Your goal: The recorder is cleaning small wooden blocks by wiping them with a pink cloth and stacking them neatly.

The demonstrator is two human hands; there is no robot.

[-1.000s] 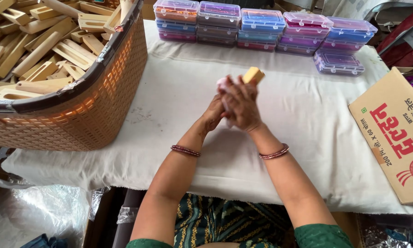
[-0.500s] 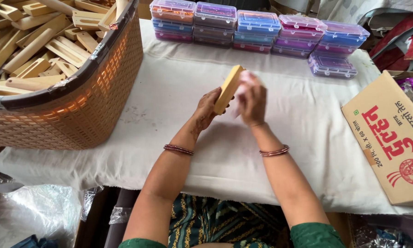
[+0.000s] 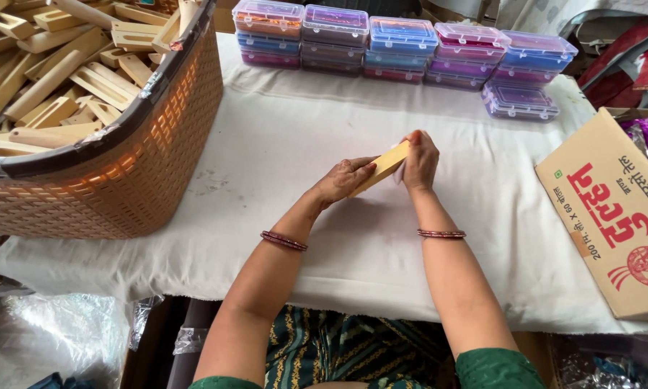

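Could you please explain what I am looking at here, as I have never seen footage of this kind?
There is no machine here: a person works with two bare hands, filmed by a camera worn on the head that looks down at them. The left hand and the right hand together hold a flat tan wooden piece above a table covered with a white cloth. To the left stands a brown woven basket full of similar wooden pieces. Along the far edge lie stacks of clear plastic boxes with coloured contents. At the right lies a cardboard box.
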